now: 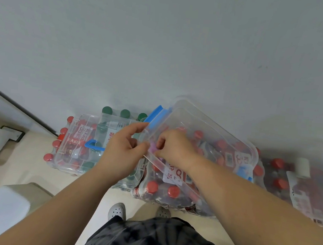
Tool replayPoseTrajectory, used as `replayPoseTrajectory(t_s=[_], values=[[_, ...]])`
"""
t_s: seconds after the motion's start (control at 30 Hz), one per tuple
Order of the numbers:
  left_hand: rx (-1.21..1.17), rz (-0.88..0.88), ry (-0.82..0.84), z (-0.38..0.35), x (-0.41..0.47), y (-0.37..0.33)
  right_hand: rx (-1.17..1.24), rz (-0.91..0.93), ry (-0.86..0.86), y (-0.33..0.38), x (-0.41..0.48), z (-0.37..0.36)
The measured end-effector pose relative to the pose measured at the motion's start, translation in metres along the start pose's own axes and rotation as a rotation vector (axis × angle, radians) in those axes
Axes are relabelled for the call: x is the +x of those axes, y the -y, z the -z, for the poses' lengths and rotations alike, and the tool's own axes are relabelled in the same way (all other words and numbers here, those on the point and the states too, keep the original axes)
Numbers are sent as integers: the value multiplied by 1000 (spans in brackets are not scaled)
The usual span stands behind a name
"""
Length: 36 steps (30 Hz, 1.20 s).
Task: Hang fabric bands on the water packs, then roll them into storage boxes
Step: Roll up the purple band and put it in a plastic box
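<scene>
Against the wall, on the floor (36,162), a row of shrink-wrapped bottle packs sits side by side. The red-cap water pack (162,190) in the middle carries a clear storage box (205,130) that sits tilted on it, not flat. The box's long axis runs from the blue latch end at upper left down to the right, and that latch end is the one nearest both hands. A second box (72,153) lies on the packs further left, well apart from the action. Left hand (123,148): grip narrow, thumb and fingers clamped on the tilted box's left corner, just under the latch. Right hand (176,147): forearm crosses the near rim and the fingers are curled, apparently pinching the fabric band (153,148), a small purple-pink bit mostly hidden by the fingers. The band is at the box's left near corner, between the two hands, with the left thumb just beside it. My read is that the right hand already owns the band while the left only steadies the box. I can't tell whether the band is inside the wall or over the rim.
</scene>
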<state>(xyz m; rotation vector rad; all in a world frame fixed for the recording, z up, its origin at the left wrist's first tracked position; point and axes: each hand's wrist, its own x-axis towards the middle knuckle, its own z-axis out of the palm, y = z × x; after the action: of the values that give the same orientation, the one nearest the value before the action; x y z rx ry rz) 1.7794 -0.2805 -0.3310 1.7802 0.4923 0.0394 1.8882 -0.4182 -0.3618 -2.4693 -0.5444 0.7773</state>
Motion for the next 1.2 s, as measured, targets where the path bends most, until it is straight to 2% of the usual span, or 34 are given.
replayPoseTrajectory(t_s=[0.2, 0.6, 0.7, 0.77, 0.9, 1.0, 1.1, 1.2], values=[[-12, 25, 18, 1, -1, -3, 57, 44, 123, -7, 2, 10], [-19, 50, -56, -6, -2, -11, 43, 16, 94, -13, 6, 13], [-4, 34, -96, -4, -2, -12, -3, 7, 25, -8, 2, 20], [13, 16, -151, 2, -1, -11, -7, 24, -81, 3, -7, 29], [209, 15, -294, 34, 0, -2, 72, 213, -360, 48, -39, 40], [346, 29, -331, 68, -1, 9, 56, 387, -485, 94, -61, 33], [477, 40, -324, 101, -4, 23, 45, 457, -456, 131, -70, 13], [590, 39, -313, 129, -5, 41, 37, 395, -320, 147, -64, -19]])
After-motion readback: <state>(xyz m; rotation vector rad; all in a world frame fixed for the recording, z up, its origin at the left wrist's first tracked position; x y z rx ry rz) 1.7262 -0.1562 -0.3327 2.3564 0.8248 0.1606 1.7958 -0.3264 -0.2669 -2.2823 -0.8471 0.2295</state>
